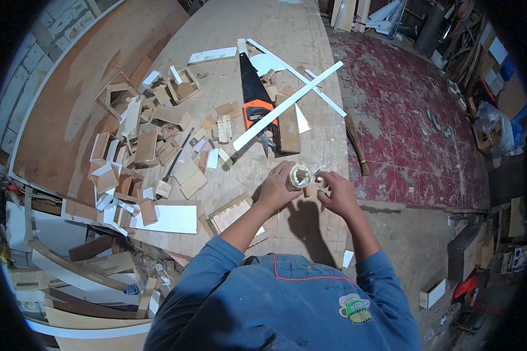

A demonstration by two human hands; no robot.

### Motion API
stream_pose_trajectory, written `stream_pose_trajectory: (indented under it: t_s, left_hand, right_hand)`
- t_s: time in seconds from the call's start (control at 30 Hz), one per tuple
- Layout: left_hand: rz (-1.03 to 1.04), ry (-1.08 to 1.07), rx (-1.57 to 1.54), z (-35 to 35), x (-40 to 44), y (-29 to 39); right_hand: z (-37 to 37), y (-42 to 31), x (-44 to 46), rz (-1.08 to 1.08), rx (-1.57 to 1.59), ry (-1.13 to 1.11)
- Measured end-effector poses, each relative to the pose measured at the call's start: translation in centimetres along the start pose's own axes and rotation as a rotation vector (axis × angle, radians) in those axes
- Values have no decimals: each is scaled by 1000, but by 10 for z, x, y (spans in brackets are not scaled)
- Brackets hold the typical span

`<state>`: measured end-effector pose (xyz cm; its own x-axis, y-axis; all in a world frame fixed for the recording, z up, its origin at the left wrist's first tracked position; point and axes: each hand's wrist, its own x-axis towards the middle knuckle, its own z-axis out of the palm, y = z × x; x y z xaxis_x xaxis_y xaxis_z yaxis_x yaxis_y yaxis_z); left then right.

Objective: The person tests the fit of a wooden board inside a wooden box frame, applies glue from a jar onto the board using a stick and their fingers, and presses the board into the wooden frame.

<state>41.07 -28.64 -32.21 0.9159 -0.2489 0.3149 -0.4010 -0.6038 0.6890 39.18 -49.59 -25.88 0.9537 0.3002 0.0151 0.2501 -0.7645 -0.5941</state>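
My left hand is wrapped round a whitish, round bottle-like container, seen from above, with a ragged pale rim and a yellow-brown middle. Just right of it is my right hand, its fingers curled, with a small pale piece at the fingertips that I cannot make out. Beyond both hands lies a handsaw with a black blade and an orange-and-black handle. A long white strip crosses over the saw's handle end. Close to my left forearm sits a shallow wooden tray-like frame.
Many small wooden boxes and offcuts are heaped on the left of the workbench. A white board lies at its near left edge. A thin dark rod rests among the pieces. Right of the bench is a worn red floor.
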Motion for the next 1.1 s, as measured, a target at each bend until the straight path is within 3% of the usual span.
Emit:
stream_pose_trajectory:
  t_s: [0.13, 0.23, 0.3, 0.37, 0.57, 0.63, 0.87, 0.97, 1.03, 1.1]
  left_hand:
    - [9, -21, 16, 0, 4, 4]
    - [-28, -108, -19, 2, 6, 6]
    - [31, 14, 39, 5, 7, 11]
    - [36, 4, 46, 6, 7, 17]
    - [72, -43, 88, 9, 11, 23]
    - [81, -77, 96, 8, 9, 24]
    - [63, -51, 89, 10, 6, 22]
    - [14, -17, 112, 11, 3, 24]
    - [-12, 0, 128, 10, 2, 23]
    - [-18, 17, 170, 12, 0, 20]
  right_hand:
    - [-11, -12, 15, -199, -294, -214]
    - [-2, -11, 28, -196, -577, -307]
    - [9, -3, 32, -244, -594, -285]
    - [13, 3, 34, -291, -615, -262]
    - [0, -5, 40, -210, -653, -516]
    - [-7, 0, 40, -166, -472, -586]
    - [2, 12, 35, -135, -280, -536]
    - [12, 0, 23, -68, -351, -404]
    - [6, -17, 12, 57, -79, -156]
    - [5, -18, 10, 142, 33, -207]
